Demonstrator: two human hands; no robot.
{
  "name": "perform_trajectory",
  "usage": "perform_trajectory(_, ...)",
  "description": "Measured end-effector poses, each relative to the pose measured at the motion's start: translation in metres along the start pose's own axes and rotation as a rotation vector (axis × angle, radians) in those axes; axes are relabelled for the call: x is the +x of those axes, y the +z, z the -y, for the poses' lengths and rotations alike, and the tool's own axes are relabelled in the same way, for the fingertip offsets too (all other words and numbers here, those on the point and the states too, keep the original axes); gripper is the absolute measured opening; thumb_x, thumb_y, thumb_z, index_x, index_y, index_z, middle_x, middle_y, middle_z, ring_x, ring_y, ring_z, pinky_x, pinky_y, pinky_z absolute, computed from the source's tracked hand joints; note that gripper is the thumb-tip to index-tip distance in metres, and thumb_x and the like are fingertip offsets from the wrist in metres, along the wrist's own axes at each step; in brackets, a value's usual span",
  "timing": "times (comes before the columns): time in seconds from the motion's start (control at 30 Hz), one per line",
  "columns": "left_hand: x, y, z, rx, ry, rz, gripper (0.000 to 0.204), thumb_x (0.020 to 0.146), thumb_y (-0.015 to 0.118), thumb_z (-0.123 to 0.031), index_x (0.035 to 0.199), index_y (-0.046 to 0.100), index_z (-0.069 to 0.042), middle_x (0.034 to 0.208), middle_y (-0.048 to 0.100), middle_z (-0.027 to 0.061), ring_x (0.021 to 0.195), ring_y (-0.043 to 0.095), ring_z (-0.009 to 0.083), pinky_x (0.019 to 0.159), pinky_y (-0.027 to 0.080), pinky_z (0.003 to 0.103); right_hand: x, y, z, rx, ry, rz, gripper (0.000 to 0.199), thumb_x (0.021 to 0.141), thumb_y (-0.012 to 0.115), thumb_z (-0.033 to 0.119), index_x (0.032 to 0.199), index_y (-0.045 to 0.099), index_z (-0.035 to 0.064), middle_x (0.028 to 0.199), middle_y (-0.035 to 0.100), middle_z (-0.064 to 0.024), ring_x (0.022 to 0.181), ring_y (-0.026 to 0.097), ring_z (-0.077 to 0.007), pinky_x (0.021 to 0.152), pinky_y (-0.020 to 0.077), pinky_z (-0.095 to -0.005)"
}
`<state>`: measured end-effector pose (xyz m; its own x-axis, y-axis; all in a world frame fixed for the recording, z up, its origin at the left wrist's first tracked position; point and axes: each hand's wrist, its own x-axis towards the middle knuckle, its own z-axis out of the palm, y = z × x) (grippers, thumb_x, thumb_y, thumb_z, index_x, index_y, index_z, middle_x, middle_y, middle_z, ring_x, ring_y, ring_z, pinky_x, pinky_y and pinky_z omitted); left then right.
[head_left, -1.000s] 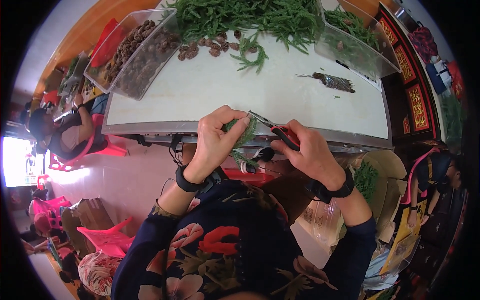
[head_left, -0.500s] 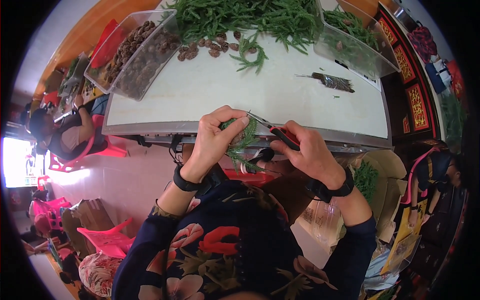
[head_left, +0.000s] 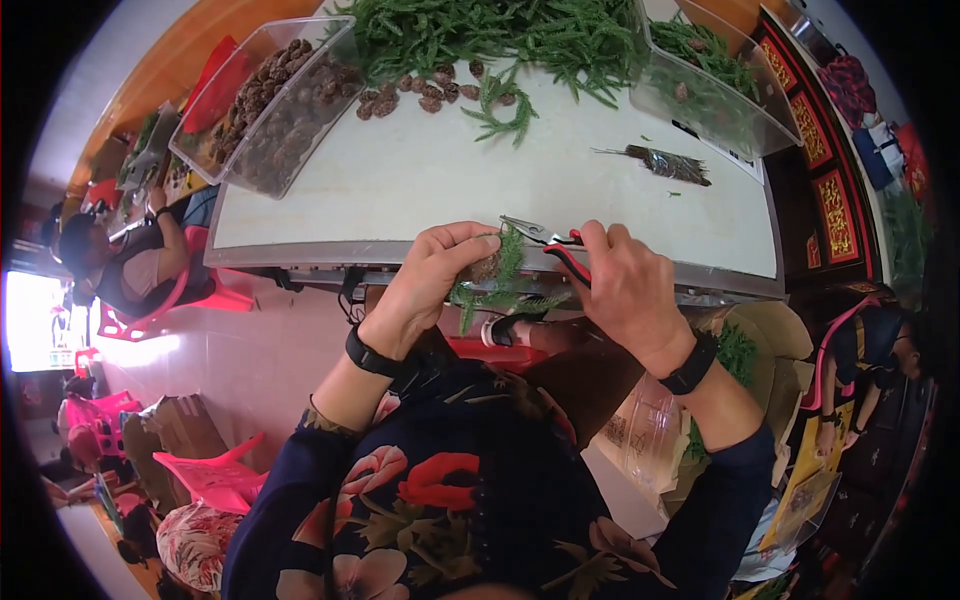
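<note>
My left hand is closed around a green artificial pine sprig with a brown pine cone partly hidden behind the fingers. The sprig's lower tips hang down over the table's near edge. In my right hand is a pair of long-nose pliers with red and black handles, which stand apart. The pliers' jaws point left and lie just above the sprig's top, near my left fingertips. Whether they touch it I cannot tell.
On the white table are loose pine cones, a pine ring, a wire bundle and heaped greenery. Clear bins stand left and right. A cardboard box is by my right arm. People sit left and right.
The pliers' handles have spread apart and my right hand has turned and shifted slightly right and up. My left hand still holds the sprig, with more of it showing.
</note>
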<state>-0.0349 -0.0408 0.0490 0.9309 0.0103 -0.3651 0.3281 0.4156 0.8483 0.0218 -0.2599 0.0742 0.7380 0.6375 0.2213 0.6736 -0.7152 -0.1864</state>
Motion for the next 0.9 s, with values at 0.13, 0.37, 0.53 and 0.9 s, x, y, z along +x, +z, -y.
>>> perform_trajectory(0.13, 0.003, -0.002, 0.004, -0.036, -0.020, 0.053, 0.017, 0.091, 0.061, -0.009, 0.101, 0.067, 0.003, 0.088, 0.069, 0.0030, 0.076, 0.061, 0.0075, 0.072, 0.048, 0.021, 0.002, -0.003, 0.003, -0.514, -0.132, -0.104, 0.021, 0.085, 0.065, 0.021, 0.094, 0.052, 0.0075, 0.074, 0.048, -0.0074, 0.057, 0.051, -0.0238, 0.049, 0.0420, -0.0350)
perform_trajectory(0.37, 0.009, -0.003, 0.011, 0.023, 0.049, 0.018, 0.018, 0.092, 0.060, -0.008, 0.105, 0.065, 0.003, 0.090, 0.068, 0.0023, 0.077, 0.061, 0.0060, 0.073, 0.049, 0.021, 0.017, -0.016, 0.004, -0.731, -0.243, -0.229, 0.017, 0.086, 0.061, 0.019, 0.095, 0.053, 0.0078, 0.073, 0.044, -0.0047, 0.059, 0.045, -0.0199, 0.052, 0.0384, -0.0313)
perform_trajectory(0.53, 0.006, -0.004, 0.015, 0.277, 0.274, -0.114, 0.018, 0.093, 0.060, -0.008, 0.108, 0.064, 0.003, 0.090, 0.065, 0.0001, 0.079, 0.057, 0.0034, 0.073, 0.048, 0.020, 0.011, -0.027, 0.003, -0.185, -0.058, -0.086, 0.022, 0.085, 0.065, 0.022, 0.096, 0.054, 0.0063, 0.078, 0.053, -0.0094, 0.069, 0.055, -0.0273, 0.057, 0.0423, -0.0365)
perform_trajectory(0.9, 0.000, -0.001, 0.012, 0.500, 0.474, -0.158, 0.017, 0.095, 0.059, -0.008, 0.108, 0.062, 0.002, 0.091, 0.061, -0.0011, 0.082, 0.054, 0.0039, 0.075, 0.046, 0.020, 0.010, -0.017, 0.004, 0.601, 0.241, 0.449, 0.031, 0.088, 0.066, 0.026, 0.100, 0.055, -0.0002, 0.092, 0.065, -0.0159, 0.084, 0.063, -0.0295, 0.071, 0.0476, -0.0372)
